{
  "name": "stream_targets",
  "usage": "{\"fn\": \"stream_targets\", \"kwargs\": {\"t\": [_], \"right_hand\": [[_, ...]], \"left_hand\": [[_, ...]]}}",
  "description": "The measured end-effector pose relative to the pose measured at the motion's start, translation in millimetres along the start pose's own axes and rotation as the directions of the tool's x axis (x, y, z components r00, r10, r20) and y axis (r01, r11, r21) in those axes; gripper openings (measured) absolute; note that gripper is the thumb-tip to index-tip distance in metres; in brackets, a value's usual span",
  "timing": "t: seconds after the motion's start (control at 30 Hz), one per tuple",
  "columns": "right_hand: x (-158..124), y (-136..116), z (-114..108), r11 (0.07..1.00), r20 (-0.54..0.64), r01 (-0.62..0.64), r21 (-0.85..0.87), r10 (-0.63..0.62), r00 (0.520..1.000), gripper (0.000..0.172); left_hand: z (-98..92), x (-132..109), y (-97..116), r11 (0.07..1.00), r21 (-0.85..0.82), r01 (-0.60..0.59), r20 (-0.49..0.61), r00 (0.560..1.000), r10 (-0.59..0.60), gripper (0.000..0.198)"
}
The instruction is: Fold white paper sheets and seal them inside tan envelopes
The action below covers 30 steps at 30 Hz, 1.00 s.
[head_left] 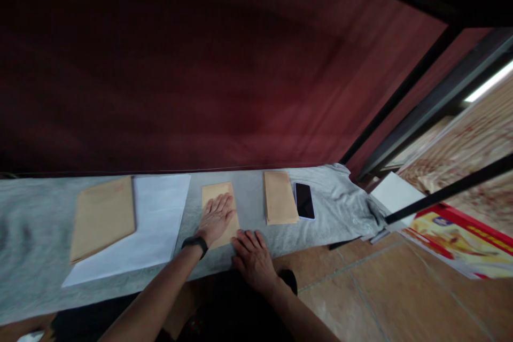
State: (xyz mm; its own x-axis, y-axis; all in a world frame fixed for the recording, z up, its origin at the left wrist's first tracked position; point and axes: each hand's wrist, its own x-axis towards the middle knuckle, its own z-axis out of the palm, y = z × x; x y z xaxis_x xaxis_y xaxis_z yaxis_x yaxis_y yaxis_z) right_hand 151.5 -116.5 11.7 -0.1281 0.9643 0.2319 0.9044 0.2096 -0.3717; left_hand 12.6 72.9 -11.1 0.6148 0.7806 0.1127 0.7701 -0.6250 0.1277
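Observation:
My left hand (216, 217) lies flat, fingers stretched out, on a small tan envelope (217, 192) in the middle of a grey cloth (252, 192). A black band sits on that wrist. My right hand (252, 256) rests open at the envelope's near right corner, fingertips touching its edge. Neither hand grips anything.
A large tan envelope (103, 216) lies on a white sheet (158, 219) at the left. To the right lie another tan envelope stack (279, 197) and a dark phone (304, 200). A white box (395, 192), printed poster (460, 238) and black bars stand far right, over a tiled floor (401, 294).

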Motion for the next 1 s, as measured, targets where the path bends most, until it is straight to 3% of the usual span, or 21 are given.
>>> {"fn": "stream_targets", "kwargs": {"t": [0.17, 0.3, 0.5, 0.7, 0.83, 1.0], "right_hand": [[-0.6, -0.1, -0.1, 1.000, 0.007, -0.009, 0.023, 0.009, 1.000, 0.046], [-0.9, 1.2, 1.8, 1.000, 0.001, 0.000, 0.006, 0.000, 1.000, 0.047], [-1.9, 1.5, 6.0, 1.000, -0.004, -0.017, -0.004, 0.017, 1.000, 0.045], [-4.5, 1.1, 5.3, 1.000, 0.010, -0.011, -0.005, 0.011, 1.000, 0.045], [-6.4, 0.6, 4.6, 0.999, -0.002, -0.018, -0.035, 0.018, 1.000, 0.045], [-8.4, 0.0, -1.6, 0.997, 0.008, -0.049, -0.057, 0.049, 0.999, 0.043]], "left_hand": [[-4.5, 23.0, -1.7, 1.000, -0.007, 0.017, 0.010, 1.000, -0.017, 0.061], [-2.5, 21.3, 5.7, 1.000, 0.000, 0.028, -0.044, 0.999, -0.028, 0.060], [6.8, -36.7, 21.3, 0.993, -0.014, -0.119, -0.110, 0.987, 0.117, 0.056], [-1.1, -99.9, 18.1, 0.981, -0.025, -0.192, -0.127, 0.974, 0.187, 0.057], [-6.1, -124.2, 11.1, 0.982, -0.030, -0.187, -0.124, 0.975, 0.182, 0.062], [-11.0, -138.1, 9.5, 0.985, -0.017, -0.170, -0.140, 0.976, 0.166, 0.064]]}}
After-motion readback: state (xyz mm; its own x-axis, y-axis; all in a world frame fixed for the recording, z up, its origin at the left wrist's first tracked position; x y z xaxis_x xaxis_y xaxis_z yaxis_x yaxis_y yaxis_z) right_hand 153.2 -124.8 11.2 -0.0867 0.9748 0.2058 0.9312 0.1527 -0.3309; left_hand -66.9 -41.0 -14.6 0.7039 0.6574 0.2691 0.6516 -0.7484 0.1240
